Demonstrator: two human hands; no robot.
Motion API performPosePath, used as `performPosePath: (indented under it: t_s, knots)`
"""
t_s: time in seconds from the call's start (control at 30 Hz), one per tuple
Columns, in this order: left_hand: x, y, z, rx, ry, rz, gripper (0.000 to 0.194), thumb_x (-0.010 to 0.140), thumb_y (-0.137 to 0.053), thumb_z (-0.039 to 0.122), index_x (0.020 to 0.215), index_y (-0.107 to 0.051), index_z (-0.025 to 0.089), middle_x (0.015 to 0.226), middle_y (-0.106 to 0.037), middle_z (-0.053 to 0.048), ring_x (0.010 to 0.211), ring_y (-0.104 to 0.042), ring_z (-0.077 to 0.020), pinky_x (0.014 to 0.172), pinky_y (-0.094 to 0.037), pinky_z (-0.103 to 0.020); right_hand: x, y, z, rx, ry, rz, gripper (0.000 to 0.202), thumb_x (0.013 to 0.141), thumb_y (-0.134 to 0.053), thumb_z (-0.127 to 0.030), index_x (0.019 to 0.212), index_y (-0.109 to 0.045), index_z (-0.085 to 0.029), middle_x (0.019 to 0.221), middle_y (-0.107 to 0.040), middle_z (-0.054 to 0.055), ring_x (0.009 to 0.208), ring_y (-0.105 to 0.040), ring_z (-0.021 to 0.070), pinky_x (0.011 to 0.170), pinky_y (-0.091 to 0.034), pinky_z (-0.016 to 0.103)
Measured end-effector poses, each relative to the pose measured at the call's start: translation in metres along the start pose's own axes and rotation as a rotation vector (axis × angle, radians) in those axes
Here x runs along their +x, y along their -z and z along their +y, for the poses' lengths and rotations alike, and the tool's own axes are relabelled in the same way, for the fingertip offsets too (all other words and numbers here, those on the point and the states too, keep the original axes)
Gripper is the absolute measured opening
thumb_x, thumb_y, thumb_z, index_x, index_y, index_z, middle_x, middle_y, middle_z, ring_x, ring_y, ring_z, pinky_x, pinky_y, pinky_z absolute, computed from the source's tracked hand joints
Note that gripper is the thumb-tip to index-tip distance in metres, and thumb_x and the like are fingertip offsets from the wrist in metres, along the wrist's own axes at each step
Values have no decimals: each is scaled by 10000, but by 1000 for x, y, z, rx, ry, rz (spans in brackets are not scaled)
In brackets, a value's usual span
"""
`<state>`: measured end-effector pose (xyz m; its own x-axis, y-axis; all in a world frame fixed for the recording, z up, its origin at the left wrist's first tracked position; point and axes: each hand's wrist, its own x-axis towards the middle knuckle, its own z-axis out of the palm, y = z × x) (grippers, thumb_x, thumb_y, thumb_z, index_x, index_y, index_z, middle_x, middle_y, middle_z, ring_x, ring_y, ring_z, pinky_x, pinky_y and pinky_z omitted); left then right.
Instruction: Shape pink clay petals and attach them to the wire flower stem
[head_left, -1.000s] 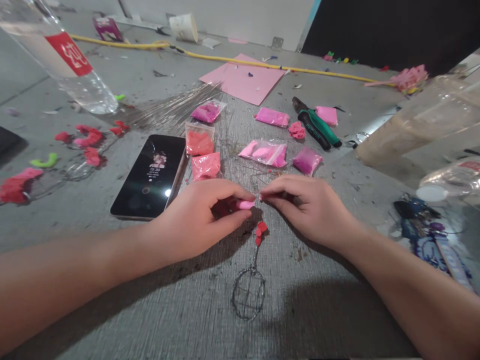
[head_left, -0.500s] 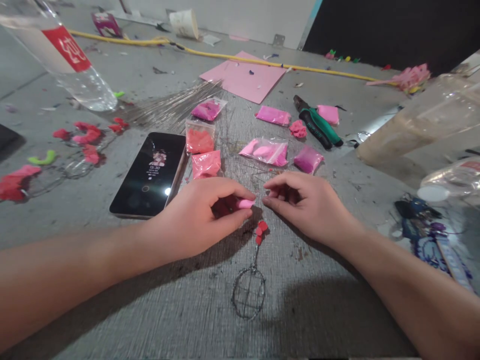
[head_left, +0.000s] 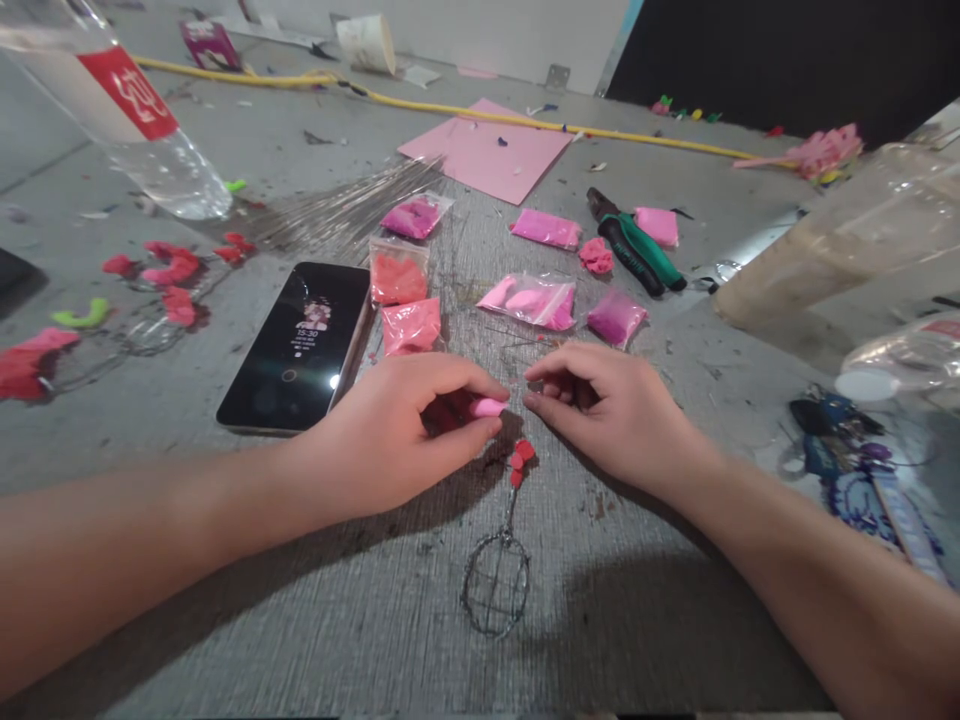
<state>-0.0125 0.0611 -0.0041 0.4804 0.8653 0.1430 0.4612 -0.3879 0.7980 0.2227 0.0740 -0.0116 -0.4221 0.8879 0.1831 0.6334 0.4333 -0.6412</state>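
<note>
In my left hand, a small lump of pink modelling clay sits between the curled fingers and thumb. Just across a narrow gap is my right hand, its fingers curled and thumb close to the index fingertip; anything in that pinch is too small to make out. Below both hands a small racket-shaped wire frame lies on the grey table, with red clay pieces on its handle end. Beyond the hands are bags of pink clay and red-orange clay.
A phone lies beside my left forearm. Behind are pliers, thin wires, pink paper and a yellow cable. Bottles stand left and right. Red clay-and-wire pieces lie at left.
Almost nothing differs. The whole view has shifted very slightly, and both hands keep the same pose with the pink clay still in the left.
</note>
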Motion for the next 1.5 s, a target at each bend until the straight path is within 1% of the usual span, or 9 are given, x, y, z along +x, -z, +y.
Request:
performPosePath:
  t_s: [0.2, 0.37, 0.53, 0.77, 0.9, 1.0, 1.17, 1.33, 1.5]
  knots:
    - [0, -1, 0, -3, 8, 3, 120, 901, -684, 247, 951, -772, 183, 830, -755, -8, 710, -693, -117, 590, -525, -195, 1, 4, 3, -15, -62, 61, 85, 942, -680, -236, 1004, -728, -204, 797, -717, 8, 658, -620, 141, 594, -460, 275]
    - [0, 2, 3, 4, 49, -24, 142, 909, -674, 247, 982, -774, 178, 858, -759, -5, 720, -690, -103, 607, -525, -183, 3, 5, 7, -53, -45, 73, 73, 912, -707, -191, 977, -740, -195, 895, -747, 27, 757, -667, 165, 658, -497, 292]
    - [0, 2, 2, 0, 32, -21, 138, 912, -668, 250, 961, -769, 170, 832, -748, -1, 713, -686, -100, 618, -526, -184, 4, 5, 9, -49, -32, 43, 70, 898, -752, -221, 956, -740, -183, 855, -709, 16, 717, -629, 146, 627, -477, 285]
    - [1, 1, 2, -10, 39, -33, 144, 919, -654, 251, 960, -767, 171, 831, -747, 1, 713, -689, -98, 625, -529, -185, 4, 6, 5, -26, 20, -39, 137, 861, -829, -274, 918, -738, -189, 859, -701, 9, 783, -633, 156, 669, -464, 286]
    - [0, 1, 3, -9, 44, -31, 149, 921, -657, 257, 978, -768, 175, 848, -752, 1, 715, -688, -97, 625, -528, -184, 3, 8, 2, -16, 8, -20, 64, 949, -723, -241, 908, -746, -199, 867, -745, 10, 796, -667, 159, 711, -481, 290]
    - [0, 1, 3, -6, 43, -26, 140, 920, -659, 251, 971, -766, 178, 855, -756, 1, 718, -687, -97, 626, -528, -183, 3, 9, 3, -7, -60, 50, 118, 993, -634, -201, 971, -749, -201, 846, -770, 9, 763, -695, 163, 699, -496, 294]
    - [1, 2, 2, 16, 47, -13, 135, 910, -667, 252, 963, -764, 175, 854, -755, -2, 723, -688, -104, 620, -522, -189, 1, 9, 2, -82, -3, 75, 112, 954, -673, -168, 1027, -754, -194, 978, -787, 30, 855, -709, 181, 739, -505, 301]
    - [1, 2, 2, 21, 21, -18, 118, 916, -655, 237, 933, -755, 177, 816, -740, 9, 696, -675, -98, 614, -512, -190, -1, 11, 0, -125, 23, 49, 146, 1014, -606, -244, 993, -740, -189, 832, -757, 8, 741, -679, 158, 685, -479, 295]
    - [0, 1, 2, 15, 21, -23, 124, 920, -655, 247, 937, -755, 174, 806, -738, 12, 678, -671, -92, 608, -510, -185, 1, 9, 3, -120, 31, 4, 140, 965, -641, -169, 1071, -732, -179, 980, -759, 36, 846, -682, 171, 718, -490, 293]
